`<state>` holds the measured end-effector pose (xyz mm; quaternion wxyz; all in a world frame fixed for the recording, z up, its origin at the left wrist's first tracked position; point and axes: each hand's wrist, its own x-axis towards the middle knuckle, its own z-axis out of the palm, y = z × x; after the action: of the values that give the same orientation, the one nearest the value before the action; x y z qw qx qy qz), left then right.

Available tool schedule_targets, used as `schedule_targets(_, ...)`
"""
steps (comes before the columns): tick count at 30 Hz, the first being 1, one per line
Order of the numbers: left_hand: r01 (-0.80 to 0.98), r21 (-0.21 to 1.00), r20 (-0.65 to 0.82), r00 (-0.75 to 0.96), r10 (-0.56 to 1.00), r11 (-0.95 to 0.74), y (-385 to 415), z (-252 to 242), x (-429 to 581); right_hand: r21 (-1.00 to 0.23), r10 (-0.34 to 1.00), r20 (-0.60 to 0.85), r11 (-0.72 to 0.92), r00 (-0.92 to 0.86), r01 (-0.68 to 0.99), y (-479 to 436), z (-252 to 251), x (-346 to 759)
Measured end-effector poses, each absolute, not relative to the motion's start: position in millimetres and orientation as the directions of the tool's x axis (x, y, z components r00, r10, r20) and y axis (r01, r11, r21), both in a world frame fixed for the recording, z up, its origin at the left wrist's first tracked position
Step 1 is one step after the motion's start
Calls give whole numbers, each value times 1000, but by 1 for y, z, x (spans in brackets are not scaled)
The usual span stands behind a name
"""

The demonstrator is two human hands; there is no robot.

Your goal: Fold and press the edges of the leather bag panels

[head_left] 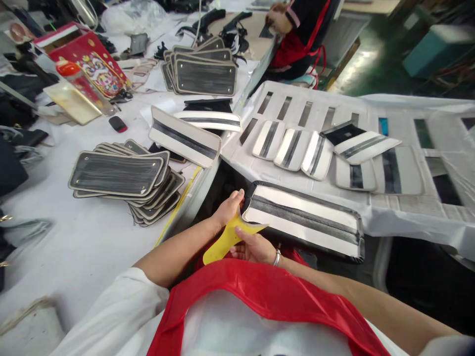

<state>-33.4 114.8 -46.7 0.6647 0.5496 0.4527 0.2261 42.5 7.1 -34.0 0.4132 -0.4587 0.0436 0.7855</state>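
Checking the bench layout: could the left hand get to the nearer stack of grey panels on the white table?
Probably yes, once freed: the left hand grips the end of the black-and-white panel, but nothing stands between it and the stack of grey panels.

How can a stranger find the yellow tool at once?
Start at the red apron at the bottom and look just above it. The right hand holds the yellow tool at the corner of a white panel with a black stripe, gripped by the left hand. Unlike the black, white and grey pieces around it, it is yellow, flat and curved.
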Motion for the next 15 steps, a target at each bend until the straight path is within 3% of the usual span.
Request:
schedule_targets(8,369,914,-333,443,833,169,114,-32,-19,-382,743,-604,-587,-288,-714,6,-52,54)
schedule_targets(15,398,909,-295,401,867,125,110,-35,-11,-454,760,-582,-599,-290,-660,4,-69,67)
